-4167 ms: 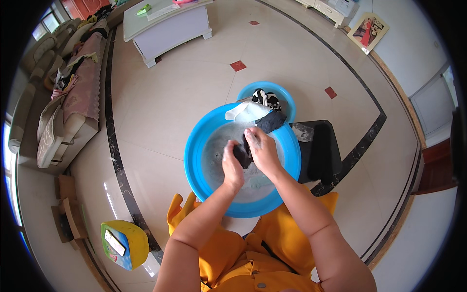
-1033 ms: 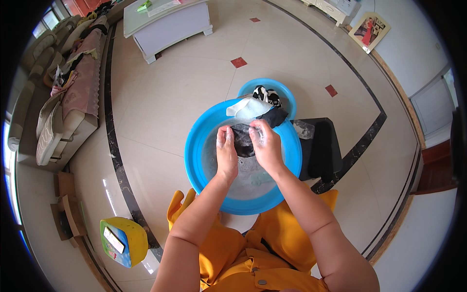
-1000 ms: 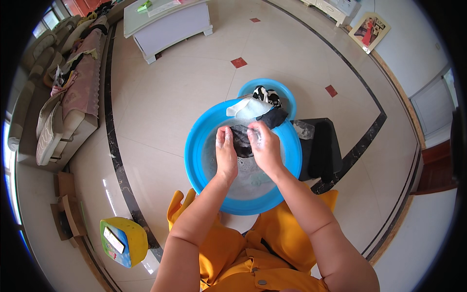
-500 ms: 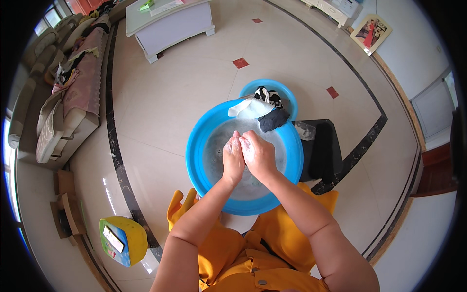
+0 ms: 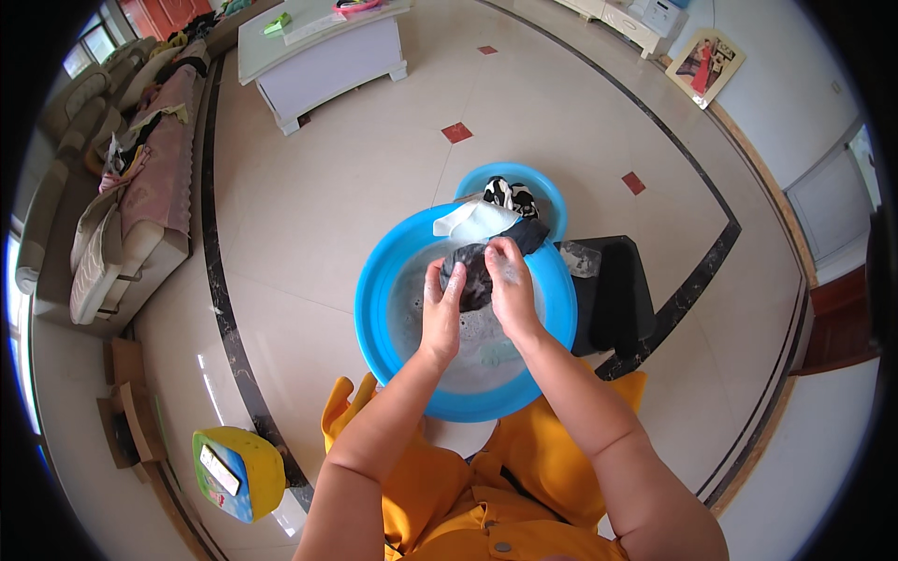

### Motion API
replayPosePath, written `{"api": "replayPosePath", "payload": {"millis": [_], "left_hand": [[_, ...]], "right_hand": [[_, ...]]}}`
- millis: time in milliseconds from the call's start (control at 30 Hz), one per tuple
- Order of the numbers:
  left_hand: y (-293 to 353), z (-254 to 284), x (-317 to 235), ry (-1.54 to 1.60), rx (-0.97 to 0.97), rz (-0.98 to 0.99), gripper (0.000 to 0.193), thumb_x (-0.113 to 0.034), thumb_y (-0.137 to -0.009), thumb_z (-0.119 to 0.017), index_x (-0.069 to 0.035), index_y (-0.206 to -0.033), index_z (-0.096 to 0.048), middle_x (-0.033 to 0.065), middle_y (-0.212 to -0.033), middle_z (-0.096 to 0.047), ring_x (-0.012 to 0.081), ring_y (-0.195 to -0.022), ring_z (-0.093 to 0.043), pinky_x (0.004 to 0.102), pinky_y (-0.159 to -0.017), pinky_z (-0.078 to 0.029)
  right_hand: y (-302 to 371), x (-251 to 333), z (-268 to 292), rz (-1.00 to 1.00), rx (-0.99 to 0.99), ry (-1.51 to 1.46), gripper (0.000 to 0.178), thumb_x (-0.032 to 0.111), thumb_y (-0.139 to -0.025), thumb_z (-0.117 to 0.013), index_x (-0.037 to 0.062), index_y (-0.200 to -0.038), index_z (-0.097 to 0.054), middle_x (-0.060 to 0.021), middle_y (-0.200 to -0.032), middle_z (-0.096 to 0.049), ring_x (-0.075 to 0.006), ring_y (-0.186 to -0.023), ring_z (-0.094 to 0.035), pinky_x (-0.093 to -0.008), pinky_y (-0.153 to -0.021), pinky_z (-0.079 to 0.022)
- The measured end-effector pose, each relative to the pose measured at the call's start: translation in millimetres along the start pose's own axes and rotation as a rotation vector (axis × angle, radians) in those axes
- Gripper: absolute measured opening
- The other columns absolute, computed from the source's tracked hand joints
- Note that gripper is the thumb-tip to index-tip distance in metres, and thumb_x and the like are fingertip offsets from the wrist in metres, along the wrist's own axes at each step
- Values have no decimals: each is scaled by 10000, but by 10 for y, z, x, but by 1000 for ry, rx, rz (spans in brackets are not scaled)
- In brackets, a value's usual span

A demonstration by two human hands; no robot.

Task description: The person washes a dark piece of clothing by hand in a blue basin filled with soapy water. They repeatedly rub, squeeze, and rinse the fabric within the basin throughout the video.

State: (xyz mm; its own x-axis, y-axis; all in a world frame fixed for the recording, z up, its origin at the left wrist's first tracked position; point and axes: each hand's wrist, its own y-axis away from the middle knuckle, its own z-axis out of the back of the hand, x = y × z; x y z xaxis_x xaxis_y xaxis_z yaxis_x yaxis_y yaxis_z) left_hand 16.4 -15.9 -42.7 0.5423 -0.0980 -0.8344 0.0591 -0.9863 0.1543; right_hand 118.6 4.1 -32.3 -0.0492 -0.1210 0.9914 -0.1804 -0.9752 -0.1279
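"Two soapy hands, one bunched-up dark cloth (image 5: 475, 292). So where's it sitting exactly?"

"Right between them, over the cloudy water (image 5: 412, 323) in the big blue tub (image 5: 372, 309). Left hand (image 5: 443, 313) has its side pinched with the thumb laid across the front, and the right hand (image 5: 512, 288) has the upper right edge with its fingertips. Both are narrow, closed on fabric, just a small gap between them."

"Which hand's nearer then?"

"Neither, honestly, both are touching it. It lies straight out in front of the wrists, at the fingertip end."

"And the long way of it?"

"Seems to run away from the person, leaning a bit left at the far end, but it's so scrunched and covered by fingers that nobody could swear to that."

"Anything close by?"

"Yeah, a white cloth (image 5: 472, 221) draped on the far rim, with another dark rag (image 5: 532, 236) beside it, toward the right. Past those there's a smaller blue basin (image 5: 559, 204) holding a black-and-white cloth (image 5: 508, 194)."
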Motion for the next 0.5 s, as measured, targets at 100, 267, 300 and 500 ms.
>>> {"api": "replayPosePath", "payload": {"millis": [100, 267, 300, 500], "left_hand": [[-11, -20, -2, 207, -16, 172, 285, -225, -927, -541, -75, -1161, -476, 24, -1078, -542, 129, -991, -517, 292, -868, -414], [-123, 64, -53, 350, -58, 85, 271, -231, -950, -488, -57, -1159, -486, 73, -1101, -572, 189, -1031, -554, 360, -906, -443], [-139, 65, -67, 327, -88, 67, 265, -234, -952, -486, -53, -1146, -496, 72, -1081, -580, 180, -1005, -563, 344, -882, -453], [-216, 190, 0, 76, -126, -24, 341, -260, -956, -478, -6, -1181, -499, 82, -1106, -562, 155, -996, -532, 284, -872, -424]], "right_hand": [[-10, -51, -31, -78, -35, -229, 197, 176, -908, -552, 11, -1010, -518, -50, -901, -552, -129, -851, -512, -261, -760, -404], [-7, -52, -12, -160, 121, -287, 200, 178, -899, -572, 12, -1003, -529, -10, -895, -519, -92, -857, -475, -245, -779, -392], [-9, -72, 1, -136, 143, -208, 211, 189, -895, -579, 5, -987, -532, -26, -889, -542, -105, -854, -498, -259, -766, -404], [54, 159, -50, 275, 88, 238, 122, 115, -878, -575, 6, -909, -530, -147, -771, -595, -271, -679, -588, -337, -621, -461]]}}
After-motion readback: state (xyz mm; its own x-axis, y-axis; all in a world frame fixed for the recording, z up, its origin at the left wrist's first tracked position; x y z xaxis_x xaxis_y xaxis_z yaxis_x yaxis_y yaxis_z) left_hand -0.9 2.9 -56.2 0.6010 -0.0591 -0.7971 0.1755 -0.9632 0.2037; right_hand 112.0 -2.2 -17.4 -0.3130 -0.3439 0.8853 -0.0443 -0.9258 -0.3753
